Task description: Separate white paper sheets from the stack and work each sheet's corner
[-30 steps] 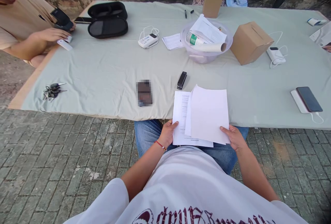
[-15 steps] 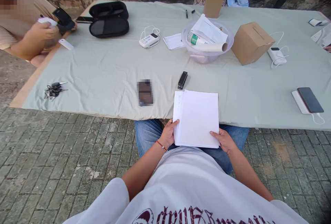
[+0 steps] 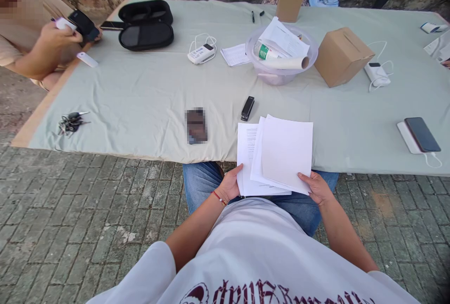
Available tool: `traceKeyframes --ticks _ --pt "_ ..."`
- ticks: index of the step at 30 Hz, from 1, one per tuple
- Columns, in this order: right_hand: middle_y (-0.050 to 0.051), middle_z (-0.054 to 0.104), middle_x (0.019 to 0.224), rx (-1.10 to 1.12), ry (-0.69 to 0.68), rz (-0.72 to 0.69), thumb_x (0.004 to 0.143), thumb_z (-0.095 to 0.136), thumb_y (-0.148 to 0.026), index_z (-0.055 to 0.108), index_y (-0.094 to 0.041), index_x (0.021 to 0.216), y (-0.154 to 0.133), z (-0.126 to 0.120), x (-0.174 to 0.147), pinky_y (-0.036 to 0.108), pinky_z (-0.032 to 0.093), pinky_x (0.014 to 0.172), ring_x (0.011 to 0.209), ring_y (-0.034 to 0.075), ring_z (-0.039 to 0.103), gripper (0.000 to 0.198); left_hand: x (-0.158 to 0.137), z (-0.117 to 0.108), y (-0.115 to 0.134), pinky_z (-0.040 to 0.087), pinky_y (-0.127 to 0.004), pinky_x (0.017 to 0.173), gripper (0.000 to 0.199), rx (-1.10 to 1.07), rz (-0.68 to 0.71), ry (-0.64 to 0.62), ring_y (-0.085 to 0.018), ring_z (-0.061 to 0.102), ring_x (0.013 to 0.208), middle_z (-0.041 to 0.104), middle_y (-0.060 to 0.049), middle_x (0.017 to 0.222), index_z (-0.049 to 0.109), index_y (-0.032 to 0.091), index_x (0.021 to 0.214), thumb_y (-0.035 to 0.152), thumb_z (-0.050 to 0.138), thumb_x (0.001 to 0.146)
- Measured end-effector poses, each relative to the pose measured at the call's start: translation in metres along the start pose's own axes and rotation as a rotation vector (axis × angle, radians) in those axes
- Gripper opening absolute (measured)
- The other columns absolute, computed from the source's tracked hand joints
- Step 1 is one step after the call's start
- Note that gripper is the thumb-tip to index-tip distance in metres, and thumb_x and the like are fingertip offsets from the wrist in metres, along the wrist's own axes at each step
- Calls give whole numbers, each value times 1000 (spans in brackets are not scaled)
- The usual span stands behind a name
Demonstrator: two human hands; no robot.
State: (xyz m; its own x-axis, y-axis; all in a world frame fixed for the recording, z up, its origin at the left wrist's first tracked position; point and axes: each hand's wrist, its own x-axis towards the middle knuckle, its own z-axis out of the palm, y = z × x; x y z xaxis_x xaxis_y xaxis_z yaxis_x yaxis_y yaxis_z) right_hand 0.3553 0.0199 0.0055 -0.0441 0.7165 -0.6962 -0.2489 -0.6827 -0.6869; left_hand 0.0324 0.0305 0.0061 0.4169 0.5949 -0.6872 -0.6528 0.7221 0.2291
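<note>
My left hand (image 3: 231, 183) grips the left edge of a printed sheet of paper (image 3: 245, 154), thumb on top and fingers underneath. Overlapping it on the right are blank-faced white sheets (image 3: 287, 152), fanned apart, with my right hand (image 3: 315, 187) pinching their lower right corner. Lines of print show on the lower sheet where the upper ones leave it uncovered. The papers are held above my lap at the table's front edge. Just beyond them a black stapler (image 3: 248, 108) lies on the cloth.
A covered table (image 3: 154, 102) spans the view. On it are keys (image 3: 72, 122), a pixelated dark item (image 3: 197, 126), a black case (image 3: 146, 37), a plastic basin (image 3: 281, 77) of papers, a cardboard box (image 3: 342, 58) and a phone (image 3: 422, 134). A person (image 3: 31, 41) sits at the left.
My right hand has moved right with the upper sheets, sliding them across the lower one and fanning them. More of the printed sheet shows; my left hand has stayed put.
</note>
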Motion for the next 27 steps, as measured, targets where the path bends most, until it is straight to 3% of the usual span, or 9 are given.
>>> traceKeyframes --ticks 6,9,18,22,27 --pt "6 75 111 -56 -100 3 70 85 -39 74 -21 107 0 10 0 37 60 88 98 26 73 43 -3 2 8 44 -47 109 49 -28 8 -10 -33 63 118 72 -15 116 65 11 123 44 63 87" --pt "6 74 115 -115 -138 -9 73 83 -41 74 -21 108 1 15 2 39 59 93 103 27 72 42 -4 3 9 45 -46 109 48 0 2 9 -32 66 114 73 -16 113 65 9 122 39 66 85" --pt "2 70 125 -172 -10 -158 76 79 -42 66 -28 122 3 11 5 42 53 103 117 27 65 50 0 2 5 52 -44 101 30 49 160 151 -29 73 96 76 -15 98 69 6 108 16 67 80" --pt "3 72 121 -179 27 -201 77 78 -43 66 -27 120 5 9 5 42 52 103 114 27 66 47 3 3 3 57 -43 93 22 119 230 240 -27 74 86 77 -15 92 71 7 98 22 71 82" --pt "4 73 119 -217 -87 -165 78 77 -44 68 -25 119 6 11 5 44 53 100 110 28 68 45 2 2 4 58 -41 89 37 113 200 238 -26 74 89 76 -15 98 71 7 104 38 71 84"
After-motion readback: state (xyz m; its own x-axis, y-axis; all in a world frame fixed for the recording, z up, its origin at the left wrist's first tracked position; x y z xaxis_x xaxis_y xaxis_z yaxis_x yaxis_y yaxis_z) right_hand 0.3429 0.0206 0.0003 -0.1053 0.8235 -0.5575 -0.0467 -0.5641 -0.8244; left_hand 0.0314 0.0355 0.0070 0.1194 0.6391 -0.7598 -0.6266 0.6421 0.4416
